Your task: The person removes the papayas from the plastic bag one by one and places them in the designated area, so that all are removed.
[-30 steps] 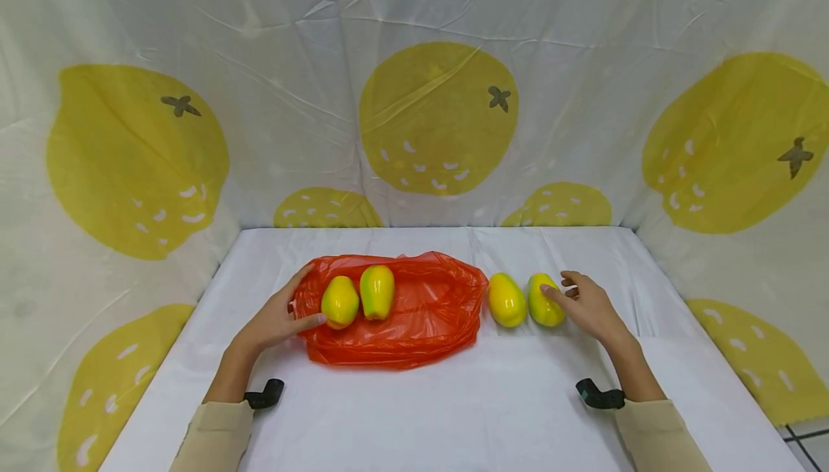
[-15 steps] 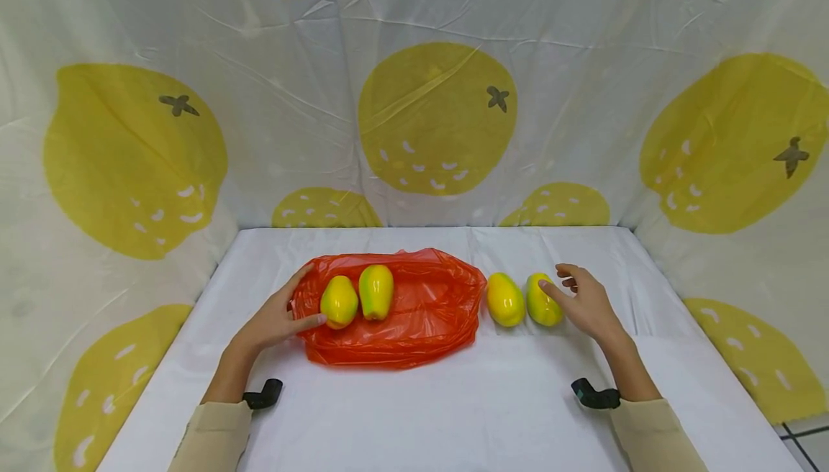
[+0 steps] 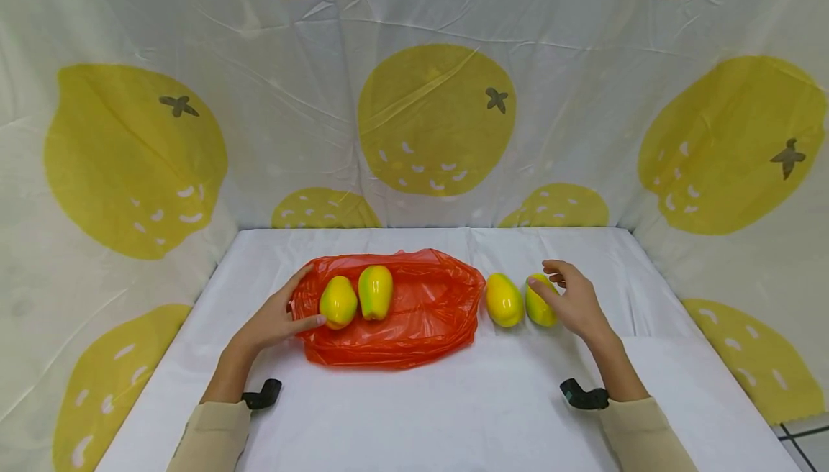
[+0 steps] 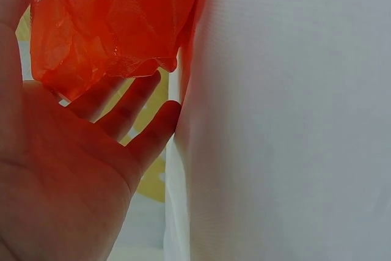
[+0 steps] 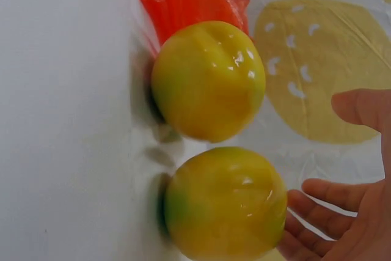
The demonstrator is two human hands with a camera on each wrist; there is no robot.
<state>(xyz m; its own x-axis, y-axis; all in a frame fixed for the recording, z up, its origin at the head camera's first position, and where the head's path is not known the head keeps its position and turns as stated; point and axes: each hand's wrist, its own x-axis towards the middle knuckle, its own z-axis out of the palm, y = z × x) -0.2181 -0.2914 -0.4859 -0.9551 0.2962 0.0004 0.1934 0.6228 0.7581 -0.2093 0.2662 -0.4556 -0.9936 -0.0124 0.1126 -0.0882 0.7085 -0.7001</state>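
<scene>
red bag (image 3: 434,299) — left hand (image 3: 273,319) perhaps touching edge, right hand (image 3: 575,305) clear — all fingers loose

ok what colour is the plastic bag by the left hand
The plastic bag is translucent red, seen best in the head view.

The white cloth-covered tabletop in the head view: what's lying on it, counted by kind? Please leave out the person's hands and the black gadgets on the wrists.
Glossy yellow-green oval fruits: 4
Thin, crinkled red plastic bag: 1
Total: 5
</scene>
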